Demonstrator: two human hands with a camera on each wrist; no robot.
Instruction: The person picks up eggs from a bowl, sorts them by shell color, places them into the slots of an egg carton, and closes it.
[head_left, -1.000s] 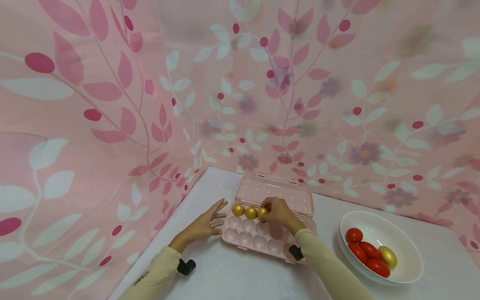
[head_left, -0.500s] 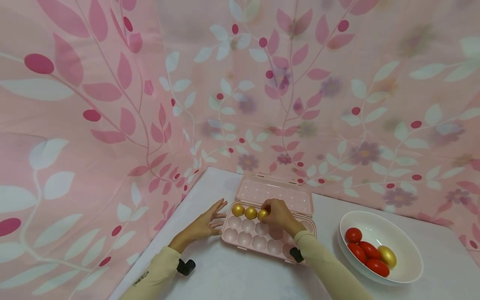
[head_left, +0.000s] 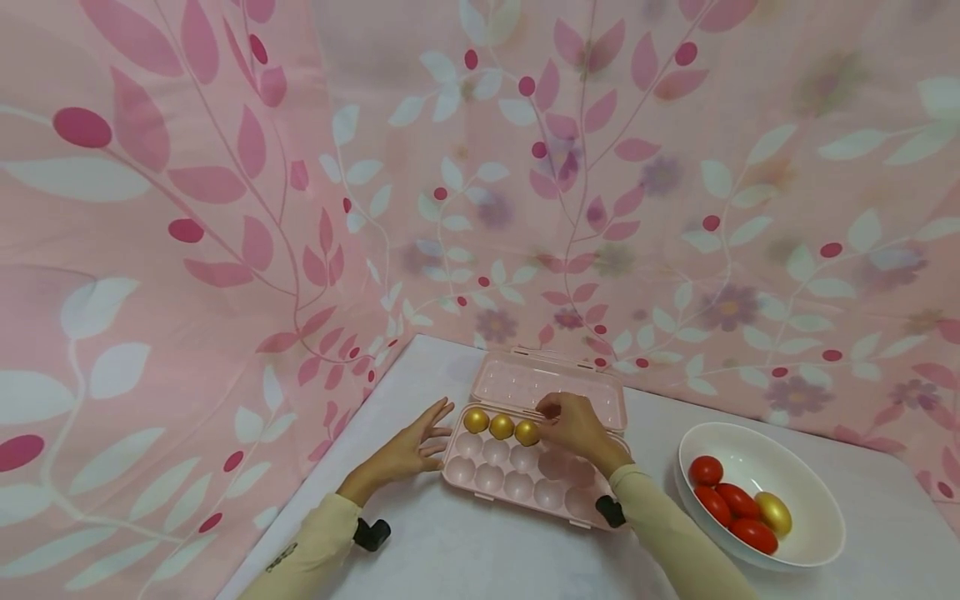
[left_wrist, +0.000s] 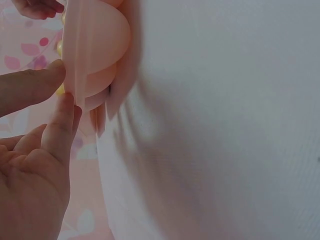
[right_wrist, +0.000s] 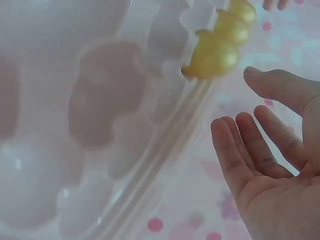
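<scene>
A pink plastic egg carton (head_left: pixel 519 486) lies with its lid folded back, three gold eggs (head_left: pixel 502 426) sitting in the left end of its back row. My left hand (head_left: pixel 408 450) has its fingers spread along the carton's left end; in the left wrist view thumb and fingertips are at the rim. Just right of the third gold egg (head_left: pixel 527 432), my right hand (head_left: pixel 576 427) hovers over the cups. The right wrist view shows that right hand (right_wrist: pixel 280 185) holding nothing, thumb and fingers parted, a gap between them and the nearest gold egg (right_wrist: pixel 216 56).
To the right stands a white bowl (head_left: pixel 813 525) with several red eggs (head_left: pixel 738 500) and one gold egg (head_left: pixel 773 512). The carton's lid (head_left: pixel 551 383) leans back near a pink floral curtain (head_left: pixel 637 250). A white cloth (head_left: pixel 435 550) covers the table.
My right hand has let go of the third gold egg, which rests in its cup, and has shifted slightly right. The left hand has stayed in place.
</scene>
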